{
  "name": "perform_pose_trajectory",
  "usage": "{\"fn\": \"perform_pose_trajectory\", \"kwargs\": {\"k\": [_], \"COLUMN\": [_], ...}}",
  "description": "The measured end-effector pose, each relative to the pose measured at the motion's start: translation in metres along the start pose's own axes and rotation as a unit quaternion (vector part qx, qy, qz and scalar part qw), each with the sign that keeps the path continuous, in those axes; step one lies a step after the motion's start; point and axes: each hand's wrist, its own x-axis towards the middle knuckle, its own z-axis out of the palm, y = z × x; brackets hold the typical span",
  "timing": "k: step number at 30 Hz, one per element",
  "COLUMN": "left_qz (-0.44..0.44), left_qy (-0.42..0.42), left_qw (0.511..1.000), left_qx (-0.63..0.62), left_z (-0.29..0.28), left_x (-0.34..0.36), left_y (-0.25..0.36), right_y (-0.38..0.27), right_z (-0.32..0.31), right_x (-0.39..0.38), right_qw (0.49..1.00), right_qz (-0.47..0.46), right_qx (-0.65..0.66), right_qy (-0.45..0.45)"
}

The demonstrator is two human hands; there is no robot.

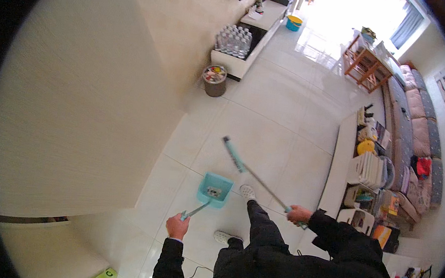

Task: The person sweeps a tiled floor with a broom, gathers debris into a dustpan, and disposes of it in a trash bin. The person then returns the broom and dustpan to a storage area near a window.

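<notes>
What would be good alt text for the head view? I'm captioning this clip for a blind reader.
Seen from above, a person in dark clothes stands on a white tiled floor, the left hand holding a teal dustpan by its long handle and the right hand gripping a teal-headed broom. A sofa and cluttered low table lie to the right.

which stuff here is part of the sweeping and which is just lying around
In use:
- dustpan, its handle in the left hand
- broom, its handle in the right hand
- bits of litter in the dustpan

Lying about:
- bin by the wall
- water bottles
- blue tub
- sofa
- low table with books
- green box
</notes>
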Motion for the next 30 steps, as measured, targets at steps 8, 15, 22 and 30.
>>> {"fn": "perform_pose_trajectory", "kwargs": {"k": [8, 15, 22, 30], "left_qz": [-0.036, -0.225, -0.317, -0.322], "left_qy": [0.091, 0.078, 0.061, -0.024], "left_qw": [0.994, 0.896, 0.681, 0.458], "left_qx": [-0.041, -0.375, -0.658, -0.828], "left_z": [-0.040, -0.081, -0.074, 0.000], "left_x": [0.137, 0.256, 0.374, 0.479], "left_y": [0.080, 0.179, 0.217, 0.180], "right_y": [-0.020, -0.067, -0.139, -0.240], "right_z": [-0.166, -0.293, -0.334, -0.307], "right_x": [0.080, 0.201, 0.187, 0.139], "right_qw": [0.984, 0.937, 0.993, 0.998], "right_qz": [-0.040, -0.169, 0.004, 0.052], "right_qx": [0.165, -0.286, -0.097, -0.034], "right_qy": [-0.057, -0.105, -0.068, -0.007]}}
